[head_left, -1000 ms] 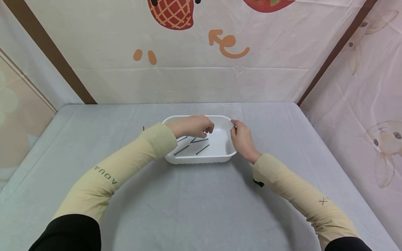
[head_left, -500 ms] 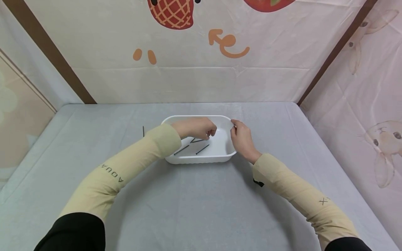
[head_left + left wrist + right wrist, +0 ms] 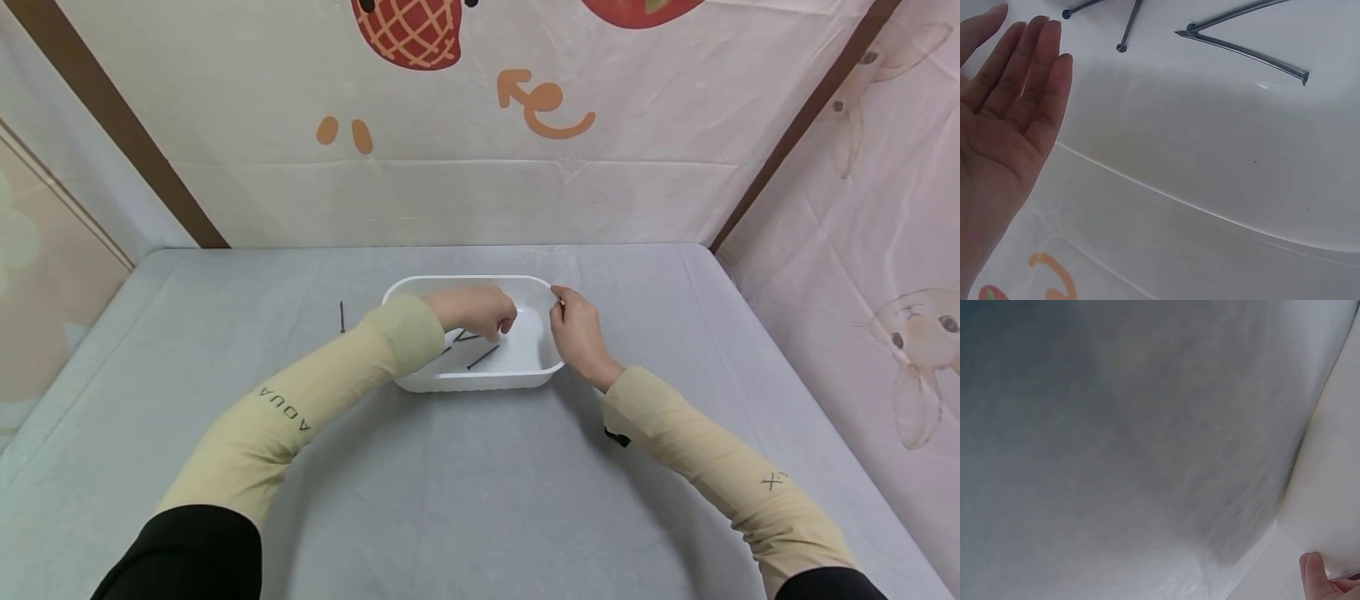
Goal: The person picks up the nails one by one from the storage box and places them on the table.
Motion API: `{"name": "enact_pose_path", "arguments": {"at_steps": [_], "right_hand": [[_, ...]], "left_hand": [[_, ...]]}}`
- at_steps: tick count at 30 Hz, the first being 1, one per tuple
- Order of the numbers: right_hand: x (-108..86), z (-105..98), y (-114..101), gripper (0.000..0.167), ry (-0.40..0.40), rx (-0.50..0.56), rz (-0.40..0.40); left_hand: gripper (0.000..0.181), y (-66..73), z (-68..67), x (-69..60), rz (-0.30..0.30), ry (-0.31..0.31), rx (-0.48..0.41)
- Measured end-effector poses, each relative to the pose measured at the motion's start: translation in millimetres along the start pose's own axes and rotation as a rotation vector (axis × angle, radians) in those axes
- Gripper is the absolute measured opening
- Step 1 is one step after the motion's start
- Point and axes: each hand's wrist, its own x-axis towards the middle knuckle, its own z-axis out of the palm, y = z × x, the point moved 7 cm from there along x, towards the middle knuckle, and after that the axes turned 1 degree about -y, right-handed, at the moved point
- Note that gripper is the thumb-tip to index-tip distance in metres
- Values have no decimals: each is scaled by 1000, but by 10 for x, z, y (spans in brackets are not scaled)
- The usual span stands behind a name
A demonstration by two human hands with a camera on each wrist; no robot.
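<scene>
**Left hand [image 3: 474, 309] inside white plastic tray [image 3: 480, 382], right hand [image 3: 581, 333] at its rim**

From here: right hand pinches the tray's end rim between thumb and fingers, likely to steady it on the cloth-covered table [image 3: 480, 500]. Left hand hangs over loose steel nails [image 3: 1247, 57]; fingers side by side, slightly bent, thumb apart, no nail seen in the palm. Two nails meet in a V on the tray floor; its walls presumably stop them rolling off. A separate nail [image 3: 342, 317] is on the table, left of the tray.
</scene>
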Motion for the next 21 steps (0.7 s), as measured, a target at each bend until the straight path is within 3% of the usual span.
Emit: {"name": "enact_pose_path", "arguments": {"at_steps": [14,21], "right_hand": [[-2,-4,-3,35,-2,8,-5],[-8,-6,-4,36,-5,6,-3]], "left_hand": [[3,6,75,107,-109,-106,21],[13,26,135,102,-165,-170,28]]}}
